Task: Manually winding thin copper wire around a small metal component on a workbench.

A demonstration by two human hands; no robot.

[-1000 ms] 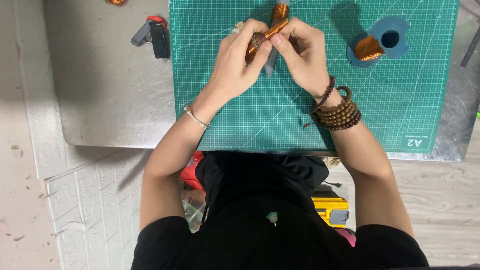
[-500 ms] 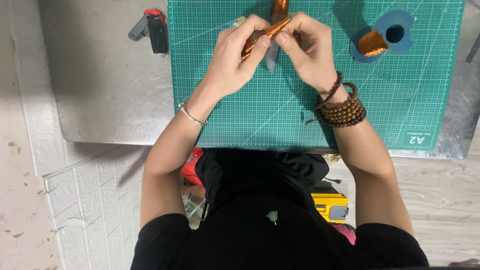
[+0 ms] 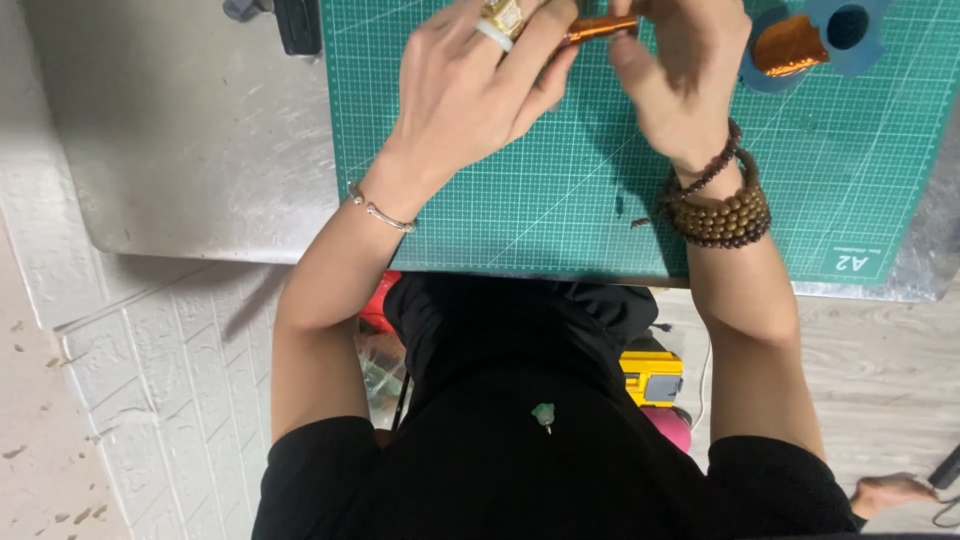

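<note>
A craft workshop, green gridded cutting mat [image 3: 560, 190] on a metal worktop [image 3: 190, 130]; copper foil roll [image 3: 800, 40] near its far right corner, yellow tool [image 3: 650, 375] underneath

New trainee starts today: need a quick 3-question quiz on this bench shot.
1. True or false: both hands grip the thin copper-coloured rod.
2. Which wrist wears the stacked brown wooden bead bracelets? A) left B) right C) neither
3. Fill in: the blue tape roll with copper foil lies on the green gridded ____.

Key
1. True: left hand and right hand meet on the thin copper-coloured rod.
2. B: stacked brown wooden bead bracelets.
3. Cutting mat: blue tape roll with copper foil, green gridded cutting mat.
</note>
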